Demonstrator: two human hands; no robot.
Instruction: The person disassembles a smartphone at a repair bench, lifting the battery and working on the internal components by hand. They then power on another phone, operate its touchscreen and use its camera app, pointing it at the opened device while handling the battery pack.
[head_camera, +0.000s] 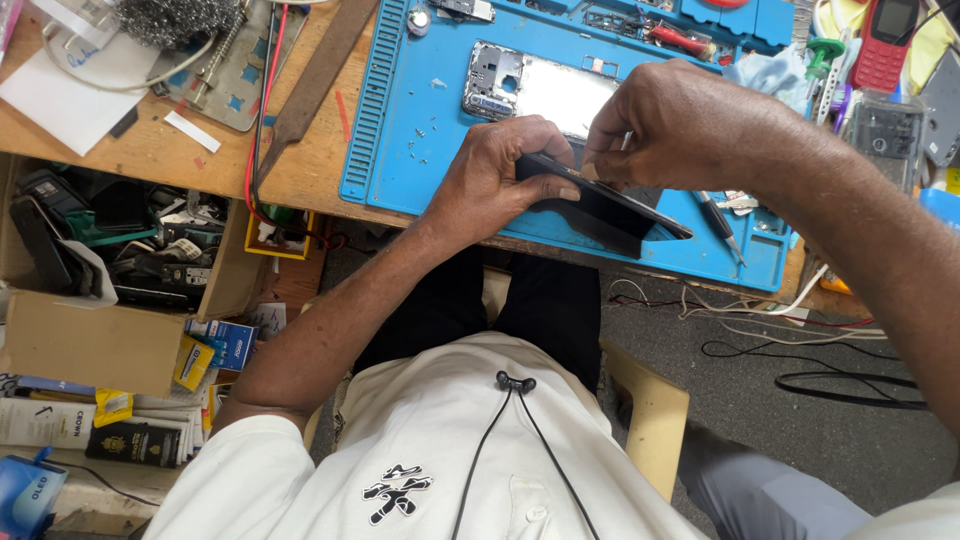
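A wooden desk (310, 160) carries a blue work mat (440, 110). Above the mat's near edge, the left hand (490, 180) grips a dark phone (610, 205), tilted. The right hand (680, 125) pinches a thin metal tool (626, 142) at the phone's upper edge.

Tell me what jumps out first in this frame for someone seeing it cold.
At centre, the left hand grips a dark flat phone tilted over the bench edge, while the right hand pinches at its upper edge. Behind them on the blue work mat lies a stripped phone frame. At left, an open cardboard box of parts sits below the bench.
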